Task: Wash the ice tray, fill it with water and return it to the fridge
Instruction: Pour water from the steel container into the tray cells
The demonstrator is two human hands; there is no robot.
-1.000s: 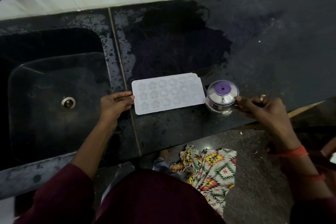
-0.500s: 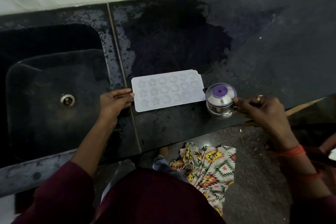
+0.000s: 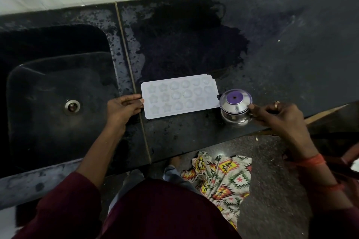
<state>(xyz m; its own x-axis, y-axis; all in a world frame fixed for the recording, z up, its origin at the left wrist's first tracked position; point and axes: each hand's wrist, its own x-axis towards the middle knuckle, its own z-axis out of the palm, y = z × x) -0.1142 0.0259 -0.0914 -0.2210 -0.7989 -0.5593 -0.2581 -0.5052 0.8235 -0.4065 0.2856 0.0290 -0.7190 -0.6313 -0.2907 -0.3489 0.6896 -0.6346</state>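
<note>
Down on the wet black stone counter [image 3: 281,48], beside the black sink [image 3: 48,87], the white plastic ice tray [image 3: 179,96] lay flat. The left hand [image 3: 122,108] pinched its edge; the right hand [image 3: 279,116] gripped a steel pot [image 3: 235,107]. A patterned cloth [image 3: 219,176] lay on the floor [image 3: 272,180].

Head camera looks steeply down, close over counter [image 3: 291,54] and sink [image 3: 48,126].

Whether the ice tray [image 3: 179,96] holds water cannot be told.

Patterned cloth [image 3: 223,172] — on the floor [image 3: 272,170]
</note>
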